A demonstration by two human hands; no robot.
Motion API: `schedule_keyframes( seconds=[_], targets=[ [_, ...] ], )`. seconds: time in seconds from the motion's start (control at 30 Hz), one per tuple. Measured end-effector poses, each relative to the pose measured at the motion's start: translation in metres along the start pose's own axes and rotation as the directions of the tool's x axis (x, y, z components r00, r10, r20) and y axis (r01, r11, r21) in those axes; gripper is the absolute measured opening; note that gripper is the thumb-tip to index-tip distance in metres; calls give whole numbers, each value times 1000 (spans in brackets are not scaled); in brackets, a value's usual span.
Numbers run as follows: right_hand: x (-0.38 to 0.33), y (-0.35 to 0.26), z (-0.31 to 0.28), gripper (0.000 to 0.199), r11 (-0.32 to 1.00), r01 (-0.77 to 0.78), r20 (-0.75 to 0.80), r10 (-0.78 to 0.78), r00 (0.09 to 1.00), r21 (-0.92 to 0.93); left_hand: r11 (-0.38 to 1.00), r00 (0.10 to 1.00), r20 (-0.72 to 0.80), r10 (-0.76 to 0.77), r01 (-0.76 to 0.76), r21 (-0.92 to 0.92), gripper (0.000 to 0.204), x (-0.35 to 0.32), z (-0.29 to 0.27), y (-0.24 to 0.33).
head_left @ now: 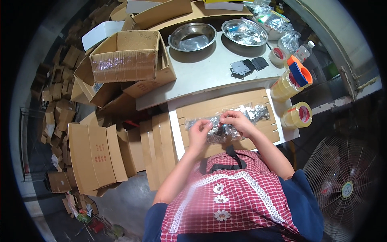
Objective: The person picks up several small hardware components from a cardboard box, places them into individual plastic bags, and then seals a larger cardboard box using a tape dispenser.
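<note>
My left hand [199, 136] and my right hand [238, 123] are close together over a flat cardboard sheet [193, 106]. Thumb and fingers of each are pinched together at the upper part of a clear plastic bag [217, 135] with small shiny metal parts inside. The exact grip is partly covered by the fingers. More clear bags of metal and dark parts [258, 113] lie just beyond my right hand on the cardboard.
Behind are a steel bowl [192, 37], a second bowl [244, 32] full of bagged parts, and dark flat plates [249, 66]. Tape rolls [297, 115] and an orange-blue tape dispenser [300, 72] stand at right. Open cartons [125, 66] crowd the left; a fan [346, 189] stands lower right.
</note>
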State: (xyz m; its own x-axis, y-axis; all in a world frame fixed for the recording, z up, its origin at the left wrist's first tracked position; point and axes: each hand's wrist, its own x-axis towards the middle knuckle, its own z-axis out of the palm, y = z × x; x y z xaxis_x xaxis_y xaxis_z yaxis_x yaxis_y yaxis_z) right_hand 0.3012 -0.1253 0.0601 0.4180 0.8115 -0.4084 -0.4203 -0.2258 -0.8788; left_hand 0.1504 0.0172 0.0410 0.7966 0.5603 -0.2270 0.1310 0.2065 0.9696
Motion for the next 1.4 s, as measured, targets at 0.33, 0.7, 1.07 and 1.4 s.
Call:
schedule_keyframes(
  seconds=[0.33, 0.7, 1.07, 1.4],
  targets=[
    [-7, 16, 17, 17, 961, 149, -74, -170, 983, -234, 999, 1000, 13, -11, 11, 34, 26, -9, 2, -3],
    [-16, 7, 18, 10, 953, 240, -220, -278, 935, -185, 992, 997, 80, -13, 23, -126, 15, -11, -2, 15],
    [-23, -11, 20, 14, 938, 296, -73, -313, 947, -179, 996, 990, 137, 44, -33, -84, 15, 3, -7, 33],
    [-7, 3, 7, 18, 961, 261, -90, -269, 959, -96, 982, 986, 154, -63, 89, -167, 18, -7, 7, 40]
  ],
)
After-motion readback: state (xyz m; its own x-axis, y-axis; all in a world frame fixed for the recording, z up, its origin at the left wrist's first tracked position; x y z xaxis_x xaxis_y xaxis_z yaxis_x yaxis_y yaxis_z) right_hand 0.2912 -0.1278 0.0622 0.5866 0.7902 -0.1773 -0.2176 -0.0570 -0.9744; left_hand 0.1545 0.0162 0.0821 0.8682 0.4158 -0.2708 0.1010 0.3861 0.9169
